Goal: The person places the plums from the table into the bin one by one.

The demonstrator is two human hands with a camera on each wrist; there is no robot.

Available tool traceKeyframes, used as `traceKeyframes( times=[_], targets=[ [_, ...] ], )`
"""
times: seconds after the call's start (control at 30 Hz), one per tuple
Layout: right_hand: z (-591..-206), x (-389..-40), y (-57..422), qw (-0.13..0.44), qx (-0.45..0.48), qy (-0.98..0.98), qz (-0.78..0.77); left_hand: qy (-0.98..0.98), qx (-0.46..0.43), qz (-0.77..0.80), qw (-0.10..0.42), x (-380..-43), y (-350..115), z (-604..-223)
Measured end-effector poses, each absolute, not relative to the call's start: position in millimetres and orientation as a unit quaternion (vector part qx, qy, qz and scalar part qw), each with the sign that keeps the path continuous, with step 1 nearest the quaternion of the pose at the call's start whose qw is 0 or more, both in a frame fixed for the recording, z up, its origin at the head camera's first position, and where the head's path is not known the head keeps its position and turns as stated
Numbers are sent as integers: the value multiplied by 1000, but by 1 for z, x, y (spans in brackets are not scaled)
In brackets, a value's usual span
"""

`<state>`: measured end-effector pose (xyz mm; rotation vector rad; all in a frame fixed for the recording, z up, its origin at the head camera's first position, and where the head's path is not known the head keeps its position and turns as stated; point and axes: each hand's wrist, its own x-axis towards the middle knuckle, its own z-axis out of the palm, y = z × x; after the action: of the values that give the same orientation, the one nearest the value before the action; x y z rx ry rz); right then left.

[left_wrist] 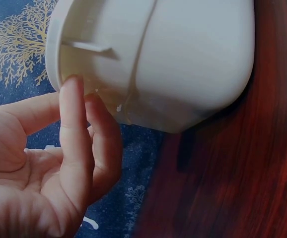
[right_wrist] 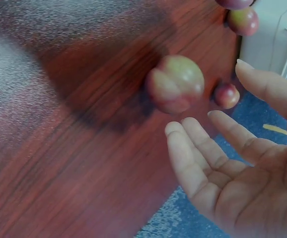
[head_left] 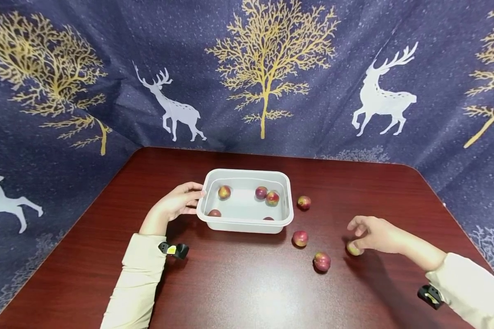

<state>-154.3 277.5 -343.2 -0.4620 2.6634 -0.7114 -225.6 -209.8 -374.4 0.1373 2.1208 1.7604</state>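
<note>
At the left end of a white plastic bin (head_left: pixel 240 225), my left hand (head_left: pixel 181 199) holds the rim, thumb at the lip and fingers against the outer wall. In the left wrist view, fingertips of this hand (left_wrist: pixel 79 144) meet the underside of the bin's (left_wrist: pixel 198 49) lip. Several red-and-yellow plums lie inside, one (head_left: pixel 224 192) towards the back left. My right hand (head_left: pixel 376 234) reaches over a yellow-green plum (head_left: pixel 355 248) on the table. In the right wrist view, its fingers are spread and slightly bent beside that plum (right_wrist: pixel 176 84), with a gap between.
Three more plums lie loose on the dark red wooden table (head_left: pixel 214 283): one (head_left: pixel 304 202) right of the bin, one (head_left: pixel 300 238) off its front right corner, and one (head_left: pixel 322 262) nearer the front. A blue cloth (head_left: pixel 230 91) with deer and trees hangs behind the table.
</note>
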Motion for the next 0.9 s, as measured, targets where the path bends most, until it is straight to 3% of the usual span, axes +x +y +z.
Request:
traceKeyframes(
  times=[0.53, 0.9],
  targets=[
    [-364, -152, 280, 187, -209, 925, -255, 759, 33, 621, 190, -227, -210, -374],
    [-373, -153, 278, 146, -242, 932, -226, 762, 37, 618, 191, -228, -210, -374]
  ],
)
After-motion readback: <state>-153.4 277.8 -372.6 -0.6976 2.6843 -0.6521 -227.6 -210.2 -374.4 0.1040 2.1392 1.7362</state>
